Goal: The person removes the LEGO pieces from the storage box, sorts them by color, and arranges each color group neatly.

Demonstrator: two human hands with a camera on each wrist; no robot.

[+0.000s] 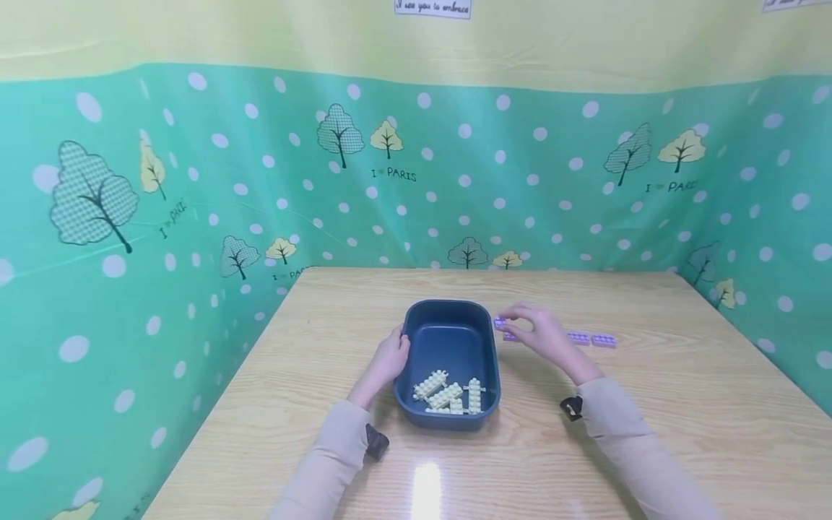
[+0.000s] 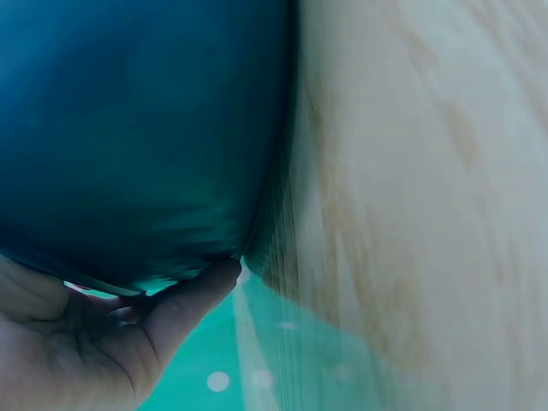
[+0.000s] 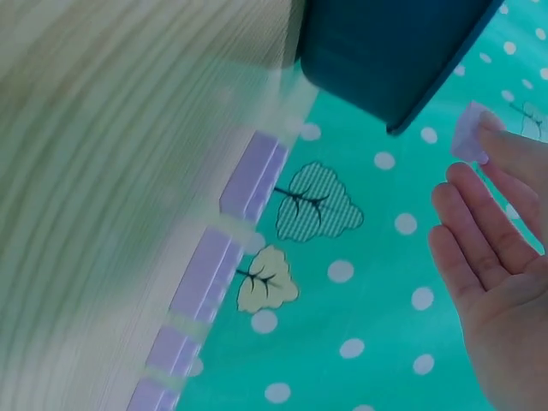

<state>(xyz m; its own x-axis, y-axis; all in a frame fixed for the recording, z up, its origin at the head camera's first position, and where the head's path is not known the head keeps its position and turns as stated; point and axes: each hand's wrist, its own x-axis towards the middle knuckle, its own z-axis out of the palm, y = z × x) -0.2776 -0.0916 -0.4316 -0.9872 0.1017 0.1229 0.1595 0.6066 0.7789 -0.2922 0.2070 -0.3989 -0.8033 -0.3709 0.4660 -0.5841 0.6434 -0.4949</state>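
Note:
A dark blue plastic bin point(image 1: 447, 352) stands upright on the table. Several pale yellow toy building bricks point(image 1: 445, 396) lie in its near end. My left hand point(image 1: 393, 355) grips the bin's left side; in the left wrist view the thumb point(image 2: 193, 304) presses against the outer wall. Just beyond the bin's right rim, my right hand point(image 1: 542, 334) pinches a small purple building brick point(image 3: 467, 133) between thumb and index finger, held above the table. Its other fingers are loosely extended. Below and beside this hand, a row of purple bricks point(image 1: 604, 340) lies on the table, partly hidden by it.
The wooden table point(image 1: 312, 347) reaches back to a green dotted curtain point(image 1: 396, 217) printed with trees, which also hangs at both sides. Black straps point(image 1: 376, 442) show at the wrists.

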